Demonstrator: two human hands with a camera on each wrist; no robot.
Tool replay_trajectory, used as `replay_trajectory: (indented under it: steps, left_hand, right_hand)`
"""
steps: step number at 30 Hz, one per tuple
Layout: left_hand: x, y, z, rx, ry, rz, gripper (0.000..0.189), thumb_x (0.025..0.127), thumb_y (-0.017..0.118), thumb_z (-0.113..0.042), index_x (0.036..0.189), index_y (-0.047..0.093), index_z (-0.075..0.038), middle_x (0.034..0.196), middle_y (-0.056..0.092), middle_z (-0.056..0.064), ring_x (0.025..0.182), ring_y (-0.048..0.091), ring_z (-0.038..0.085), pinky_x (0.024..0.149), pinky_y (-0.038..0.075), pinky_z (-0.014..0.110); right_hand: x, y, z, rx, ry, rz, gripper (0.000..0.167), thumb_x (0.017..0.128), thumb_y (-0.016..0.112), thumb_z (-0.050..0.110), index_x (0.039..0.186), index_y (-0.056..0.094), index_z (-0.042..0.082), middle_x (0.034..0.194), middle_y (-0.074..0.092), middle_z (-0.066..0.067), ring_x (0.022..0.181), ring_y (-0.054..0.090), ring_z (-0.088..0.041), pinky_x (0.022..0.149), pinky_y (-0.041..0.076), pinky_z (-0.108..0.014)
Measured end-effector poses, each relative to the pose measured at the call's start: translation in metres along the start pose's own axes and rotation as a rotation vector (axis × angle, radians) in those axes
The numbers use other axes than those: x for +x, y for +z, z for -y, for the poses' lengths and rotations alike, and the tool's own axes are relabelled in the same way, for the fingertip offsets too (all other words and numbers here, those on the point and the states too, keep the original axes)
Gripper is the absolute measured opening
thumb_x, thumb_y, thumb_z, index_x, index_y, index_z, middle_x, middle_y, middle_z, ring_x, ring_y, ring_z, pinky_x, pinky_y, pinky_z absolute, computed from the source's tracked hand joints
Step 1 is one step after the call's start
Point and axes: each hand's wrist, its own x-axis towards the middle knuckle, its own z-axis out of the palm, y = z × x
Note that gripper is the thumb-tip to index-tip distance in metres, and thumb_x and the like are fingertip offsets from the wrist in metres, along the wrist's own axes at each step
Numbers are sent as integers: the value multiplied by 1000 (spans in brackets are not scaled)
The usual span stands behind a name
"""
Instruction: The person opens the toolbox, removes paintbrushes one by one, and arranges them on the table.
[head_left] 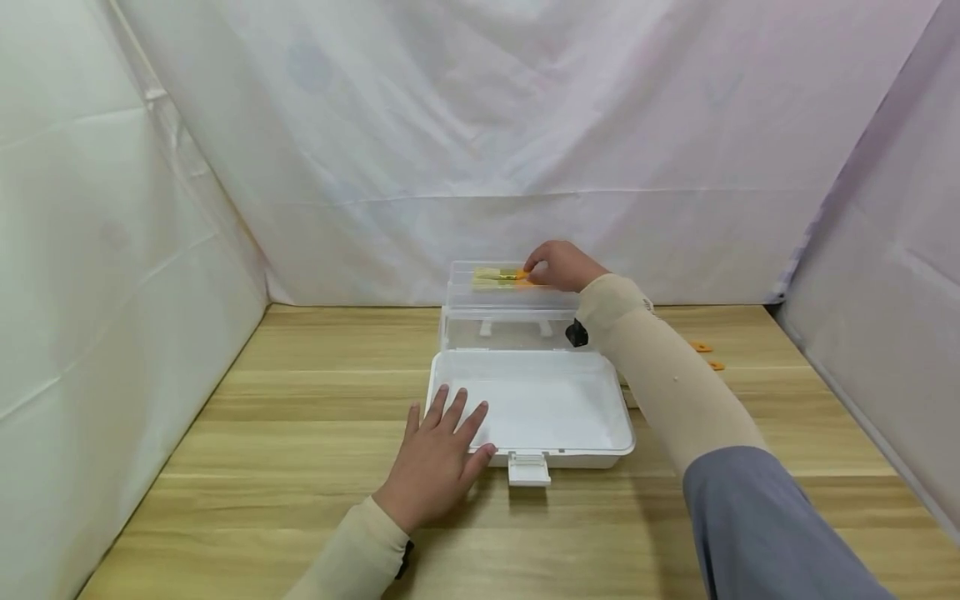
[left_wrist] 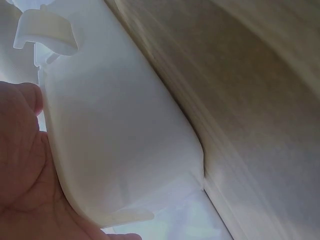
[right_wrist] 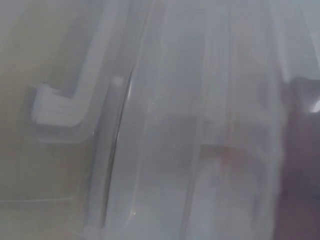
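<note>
A white plastic box [head_left: 555, 404] stands with its lid swung back and a clear tray [head_left: 461, 296] raised behind it. My left hand [head_left: 438, 462] rests on the box's front left corner, fingers spread and straight. In the left wrist view, the palm lies against the rim beside the box's outer wall [left_wrist: 115, 130]. Two flat paintbrushes with pale bristles [head_left: 483, 275] and orange handles are at the tray. Over the handle ends, my right hand [head_left: 562, 265] pinches one paintbrush. Blurred clear plastic [right_wrist: 175, 125] fills most of the right wrist view.
A white latch [head_left: 529, 471] hangs open at the box's front. More orange handle ends [head_left: 701, 347] lie on the wooden table [head_left: 337, 400], right of the box, partly behind my right forearm. White cloth [head_left: 360, 242] hangs behind and at both sides.
</note>
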Motion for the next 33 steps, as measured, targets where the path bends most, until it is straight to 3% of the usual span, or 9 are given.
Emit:
replay_trajectory:
  steps: [16, 26, 33]
  left_hand:
    - [-2, 1, 0, -10, 0, -18, 55, 105, 40, -49, 148, 49, -16, 153, 39, 19, 146, 22, 42, 107, 23, 69]
    - [-1, 2, -1, -3, 6, -14, 55, 105, 39, -49, 148, 49, -16, 153, 39, 19, 146, 22, 42, 107, 22, 69]
    - [-2, 3, -1, -9, -1, -16, 56, 105, 39, -50, 148, 49, -16, 153, 39, 19, 146, 22, 41, 107, 22, 69]
  right_hand:
    - [0, 5, 7, -46, 9, -21, 18, 95, 68, 17, 109, 75, 7, 122, 66, -11, 116, 55, -28, 102, 42, -44]
    - [-29, -10, 7, 46, -41, -98, 19, 98, 66, 17, 114, 71, 8, 138, 56, -12, 132, 45, -31, 106, 38, -47]
    - [-53, -20, 10, 43, -98, -118, 19, 97, 67, 15, 114, 71, 9, 134, 58, -12, 125, 52, -31, 99, 44, -48]
